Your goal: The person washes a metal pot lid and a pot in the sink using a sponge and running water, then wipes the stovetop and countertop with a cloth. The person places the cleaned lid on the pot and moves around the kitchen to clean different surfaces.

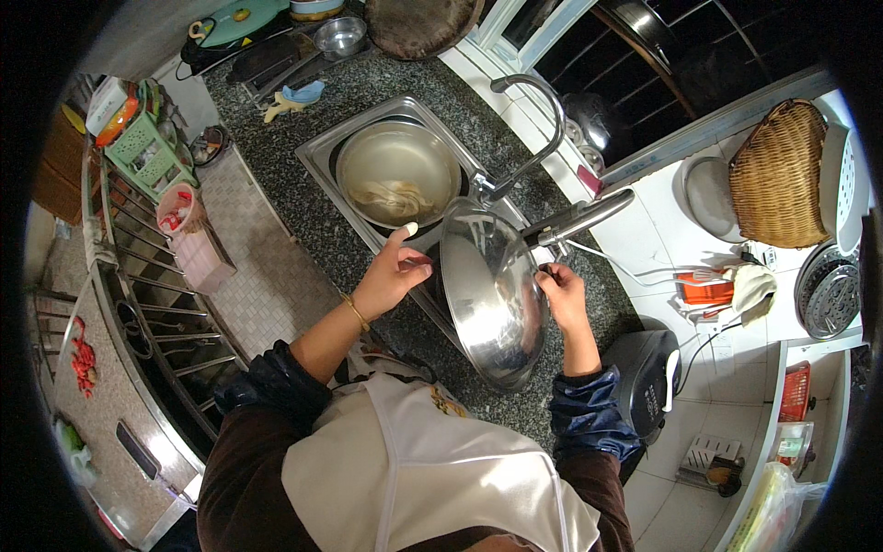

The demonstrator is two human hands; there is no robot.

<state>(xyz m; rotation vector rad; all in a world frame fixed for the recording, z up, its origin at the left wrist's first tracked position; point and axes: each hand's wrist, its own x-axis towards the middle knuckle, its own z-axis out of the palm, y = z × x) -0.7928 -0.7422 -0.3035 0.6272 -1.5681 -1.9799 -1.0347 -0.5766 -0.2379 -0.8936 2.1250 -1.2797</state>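
Note:
My right hand grips a dark part at the right side of a large, shiny domed lid. The lid is tilted over the right part of the steel sink. My left hand is empty, fingers apart, just left of the lid's rim; a white covering wraps one fingertip. Beyond that hand, a round metal pan rests in the sink's left basin. Cloudy water fills it, and a pale, cloth-like bundle lies in the water. The lid hides most of the right basin.
A curved faucet rises behind the sink, beside a second thick spout. Blue and yellow gloves lie on the speckled counter. A black appliance stands near my right elbow. A wicker basket is against the tiled wall.

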